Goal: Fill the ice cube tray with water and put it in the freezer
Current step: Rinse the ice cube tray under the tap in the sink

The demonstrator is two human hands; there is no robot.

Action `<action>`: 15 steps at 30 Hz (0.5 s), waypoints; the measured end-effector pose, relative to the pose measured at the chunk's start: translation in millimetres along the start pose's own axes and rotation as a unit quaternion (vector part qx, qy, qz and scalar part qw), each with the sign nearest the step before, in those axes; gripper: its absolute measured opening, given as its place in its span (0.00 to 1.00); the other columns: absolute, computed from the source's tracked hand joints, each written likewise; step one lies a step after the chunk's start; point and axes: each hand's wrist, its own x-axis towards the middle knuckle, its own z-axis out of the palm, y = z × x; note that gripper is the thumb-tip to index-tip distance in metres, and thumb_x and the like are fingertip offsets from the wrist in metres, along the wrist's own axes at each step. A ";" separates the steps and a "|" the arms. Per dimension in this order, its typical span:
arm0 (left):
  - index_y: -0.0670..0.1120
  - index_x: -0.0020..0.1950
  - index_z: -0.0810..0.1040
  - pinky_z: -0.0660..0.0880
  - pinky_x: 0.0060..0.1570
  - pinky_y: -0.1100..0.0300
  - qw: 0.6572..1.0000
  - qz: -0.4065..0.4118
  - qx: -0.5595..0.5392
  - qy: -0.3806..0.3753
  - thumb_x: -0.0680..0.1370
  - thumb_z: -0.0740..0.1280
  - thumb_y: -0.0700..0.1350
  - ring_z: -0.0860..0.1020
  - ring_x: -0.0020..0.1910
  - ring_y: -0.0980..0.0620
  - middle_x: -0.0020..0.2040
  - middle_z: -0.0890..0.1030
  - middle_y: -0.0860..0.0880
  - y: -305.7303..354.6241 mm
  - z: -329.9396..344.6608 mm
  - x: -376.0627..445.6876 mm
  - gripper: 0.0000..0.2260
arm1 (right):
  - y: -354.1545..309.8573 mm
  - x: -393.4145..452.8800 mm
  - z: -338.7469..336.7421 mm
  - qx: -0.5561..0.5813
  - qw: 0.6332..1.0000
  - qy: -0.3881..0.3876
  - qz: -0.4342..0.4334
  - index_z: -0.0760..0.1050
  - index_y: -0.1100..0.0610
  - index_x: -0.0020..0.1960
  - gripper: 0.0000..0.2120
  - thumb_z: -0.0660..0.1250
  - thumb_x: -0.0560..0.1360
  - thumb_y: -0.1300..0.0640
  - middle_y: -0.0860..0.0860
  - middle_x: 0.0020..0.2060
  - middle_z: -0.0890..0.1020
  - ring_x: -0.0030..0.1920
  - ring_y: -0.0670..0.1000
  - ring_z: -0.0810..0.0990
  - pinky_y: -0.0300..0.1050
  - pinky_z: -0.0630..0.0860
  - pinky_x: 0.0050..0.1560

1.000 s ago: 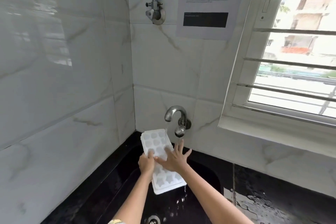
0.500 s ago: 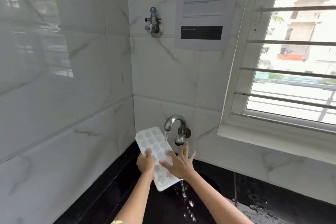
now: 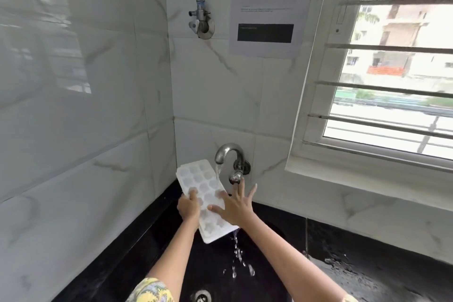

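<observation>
The black countertop (image 3: 382,247) runs along the tiled wall and surrounds a black sink (image 3: 171,247). Water puddles (image 3: 348,267) lie on the countertop right of the basin. A metal drain (image 3: 201,296) sits in the basin floor.

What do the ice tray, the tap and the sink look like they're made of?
Ice tray: white, matte, likely plastic or silicone. Tap: metal, dull silvery sheen with highlights. Sink: glossy black, wet and reflective, perhaps polished stone or composite; hard to tell which.
</observation>
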 end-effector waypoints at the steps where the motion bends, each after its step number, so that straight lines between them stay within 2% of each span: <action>1: 0.34 0.58 0.77 0.78 0.53 0.48 1.000 -0.010 -0.007 0.003 0.78 0.61 0.48 0.80 0.52 0.37 0.54 0.81 0.36 -0.8 -0.1 -1.2 0.19 | -5.8 0.6 0.2 -0.006 1.000 0.001 0.006 0.58 0.47 0.70 0.52 0.32 0.55 0.23 0.65 0.73 0.46 0.72 0.63 0.32 0.75 0.34 0.61; 4: 0.34 0.59 0.76 0.77 0.54 0.46 0.999 -0.014 -0.011 0.030 0.79 0.60 0.48 0.80 0.53 0.36 0.55 0.81 0.35 5.5 -7.6 1.2 0.19 | -11.5 -0.3 3.6 0.067 0.997 -0.046 -0.005 0.52 0.44 0.73 0.41 0.44 0.66 0.24 0.63 0.74 0.44 0.71 0.62 0.30 0.74 0.37 0.64; 5: 0.33 0.59 0.76 0.77 0.55 0.47 0.999 -0.011 -0.017 0.043 0.79 0.59 0.47 0.80 0.54 0.36 0.56 0.80 0.35 9.1 -13.0 4.2 0.18 | -8.1 -1.9 5.4 0.090 0.995 -0.044 -0.014 0.52 0.42 0.73 0.42 0.43 0.64 0.23 0.63 0.74 0.45 0.71 0.61 0.30 0.73 0.37 0.64; 7: 0.33 0.60 0.75 0.76 0.53 0.49 0.998 -0.001 -0.020 0.056 0.80 0.59 0.46 0.79 0.55 0.36 0.56 0.80 0.35 14.5 -20.8 9.3 0.18 | -3.0 -6.2 9.1 0.065 0.997 -0.018 -0.021 0.53 0.40 0.72 0.48 0.35 0.56 0.22 0.63 0.74 0.47 0.72 0.61 0.32 0.74 0.36 0.63; 9: 0.32 0.59 0.76 0.76 0.53 0.49 0.998 0.018 -0.011 0.056 0.80 0.58 0.47 0.79 0.55 0.36 0.55 0.80 0.34 15.4 -18.9 8.8 0.19 | -8.8 -8.6 11.6 0.034 0.999 -0.010 -0.010 0.53 0.43 0.72 0.49 0.35 0.56 0.23 0.64 0.74 0.46 0.72 0.62 0.32 0.75 0.36 0.62; 12: 0.32 0.58 0.76 0.77 0.54 0.47 0.997 0.043 -0.001 0.058 0.81 0.57 0.48 0.79 0.54 0.36 0.54 0.81 0.34 17.2 -14.3 5.6 0.20 | -19.3 -6.0 8.0 0.066 0.997 -0.035 -0.001 0.55 0.51 0.72 0.40 0.50 0.69 0.27 0.63 0.73 0.45 0.71 0.62 0.31 0.74 0.39 0.64; 13: 0.32 0.58 0.76 0.76 0.53 0.48 0.997 0.047 0.004 0.059 0.81 0.57 0.48 0.79 0.54 0.36 0.54 0.81 0.34 18.1 -15.6 6.7 0.20 | -17.6 -4.9 6.5 0.078 0.996 -0.041 -0.012 0.56 0.51 0.72 0.40 0.51 0.68 0.27 0.63 0.73 0.47 0.71 0.62 0.32 0.74 0.39 0.64; 15: 0.32 0.60 0.75 0.75 0.53 0.48 0.997 0.045 -0.002 0.061 0.81 0.57 0.47 0.79 0.55 0.36 0.56 0.80 0.34 18.1 -16.6 6.1 0.19 | -8.4 -3.8 6.4 0.071 0.997 -0.030 -0.019 0.56 0.46 0.71 0.48 0.43 0.59 0.21 0.64 0.72 0.52 0.72 0.63 0.34 0.75 0.38 0.63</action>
